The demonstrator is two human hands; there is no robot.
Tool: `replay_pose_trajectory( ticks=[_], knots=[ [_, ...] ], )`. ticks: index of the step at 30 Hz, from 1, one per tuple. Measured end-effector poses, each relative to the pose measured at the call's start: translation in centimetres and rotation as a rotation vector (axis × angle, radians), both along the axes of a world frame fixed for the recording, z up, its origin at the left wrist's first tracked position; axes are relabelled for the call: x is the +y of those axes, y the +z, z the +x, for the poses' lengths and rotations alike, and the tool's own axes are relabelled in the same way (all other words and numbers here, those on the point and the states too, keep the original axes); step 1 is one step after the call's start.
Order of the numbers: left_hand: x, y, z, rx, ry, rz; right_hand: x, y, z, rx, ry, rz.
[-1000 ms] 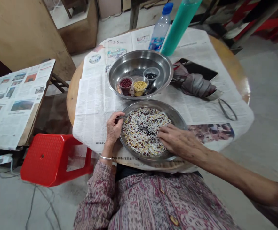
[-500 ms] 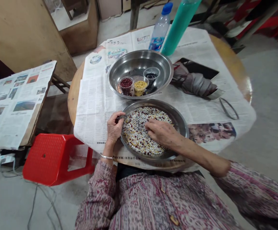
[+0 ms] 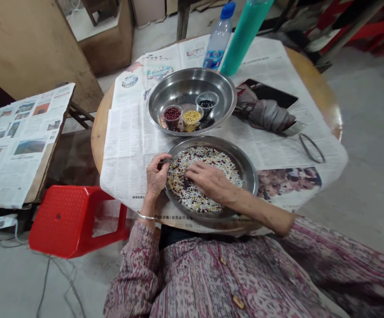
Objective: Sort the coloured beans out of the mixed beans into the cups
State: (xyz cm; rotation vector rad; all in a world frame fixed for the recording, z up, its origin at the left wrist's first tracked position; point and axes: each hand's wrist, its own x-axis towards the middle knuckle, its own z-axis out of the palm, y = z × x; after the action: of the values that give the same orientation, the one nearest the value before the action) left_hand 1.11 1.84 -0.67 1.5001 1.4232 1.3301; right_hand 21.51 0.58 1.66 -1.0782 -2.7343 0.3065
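A shallow metal basin (image 3: 252, 187) near the table's front edge holds a layer of mixed grains and beans (image 3: 208, 201), white, yellow, dark red and black. My left hand (image 3: 157, 174) grips its left rim, thumb and fingers closed round the edge. Over the middle of the layer, my right hand (image 3: 210, 179) reaches down with bent fingers close together; the fingertips touch the grains, and anything between them is hidden. Behind stands a second metal basin (image 3: 223, 88). In it are clear cups of red beans (image 3: 172, 115), yellow beans (image 3: 192, 117) and black beans (image 3: 207, 104).
Newspaper (image 3: 122, 132) covers the round table. At the back stand a water bottle (image 3: 218, 37) and a green bottle (image 3: 245, 39). A folded grey umbrella (image 3: 269, 115) and a dark flat device (image 3: 271, 92) lie to the right. A red stool (image 3: 59, 218) stands at left.
My right hand has moved left across the grains, and a darker bare patch shows by its fingers. My left hand keeps its hold on the rim. The view has shifted slightly.
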Motion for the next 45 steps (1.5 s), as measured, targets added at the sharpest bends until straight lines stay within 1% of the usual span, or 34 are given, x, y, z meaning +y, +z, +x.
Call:
replay_pose_trajectory(
  ticks=[3,5,6,8,10,12,15,18,20,22,25,27,29,31,33,35,38,41,43,45],
  knots=[
    [-0.1,-0.1,0.0,-0.002,0.003,-0.009,1.0,-0.1,2.8,0.016,-0.192,0.052],
    [-0.1,-0.3,0.0,-0.003,0.000,-0.012,0.5,-0.4,4.1,0.073,-0.278,0.043],
    [0.0,-0.3,-0.1,-0.007,-0.003,-0.011,0.0,-0.6,4.4,0.092,-0.288,0.032],
    [0.0,-0.4,-0.1,-0.018,-0.009,-0.001,-1.0,-1.0,4.1,0.105,-0.251,0.003],
    [0.1,-0.4,-0.1,-0.025,-0.012,0.006,-1.8,-1.1,3.1,0.095,-0.176,-0.045],
    [0.1,-0.3,-0.1,-0.020,-0.012,0.000,-1.9,-0.9,1.9,0.086,-0.129,-0.097],
    [0.1,-0.3,-0.1,-0.022,-0.009,-0.008,-1.2,-0.1,0.9,0.102,-0.126,-0.177],
    [0.0,-0.4,-0.1,-0.026,-0.001,-0.004,-1.2,0.8,1.6,0.167,-0.083,-0.285],
    [0.1,-0.5,-0.1,-0.022,0.005,-0.010,-2.0,0.9,2.7,0.200,-0.041,-0.306],
    [0.1,-0.6,-0.1,-0.023,0.004,-0.018,-3.2,0.6,4.1,0.202,-0.001,-0.279],
    [0.2,-0.7,-0.2,-0.027,-0.009,-0.022,-4.7,-0.4,5.7,0.177,0.060,-0.202],
    [0.2,-0.7,-0.2,-0.030,-0.017,-0.013,-4.6,-1.0,6.2,0.143,0.055,-0.138],
    [0.3,-0.7,-0.2,-0.033,-0.021,0.001,-3.7,-1.1,6.4,0.099,-0.005,-0.080],
    [0.2,-0.6,-0.2,-0.030,-0.020,0.007,-2.4,-0.8,6.1,0.078,-0.103,-0.034],
    [0.2,-0.6,-0.2,-0.023,-0.015,0.002,-1.3,-0.2,5.6,0.099,-0.195,-0.008],
    [0.1,-0.5,-0.1,-0.015,-0.007,-0.004,-1.0,0.2,4.8,0.145,-0.235,-0.018],
    [0.2,-0.5,-0.1,-0.013,-0.002,-0.011,-1.8,-0.1,3.3,0.165,-0.171,-0.077],
    [0.2,-0.5,-0.1,-0.010,-0.007,-0.021,-2.6,-0.9,2.0,0.101,-0.084,-0.093],
    [0.2,-0.5,-0.1,-0.010,-0.006,-0.019,-2.2,-1.2,1.7,0.060,-0.071,-0.081],
    [0.2,-0.4,-0.1,-0.012,0.002,-0.009,-1.0,-1.1,2.0,0.045,-0.113,-0.063]
  ],
)
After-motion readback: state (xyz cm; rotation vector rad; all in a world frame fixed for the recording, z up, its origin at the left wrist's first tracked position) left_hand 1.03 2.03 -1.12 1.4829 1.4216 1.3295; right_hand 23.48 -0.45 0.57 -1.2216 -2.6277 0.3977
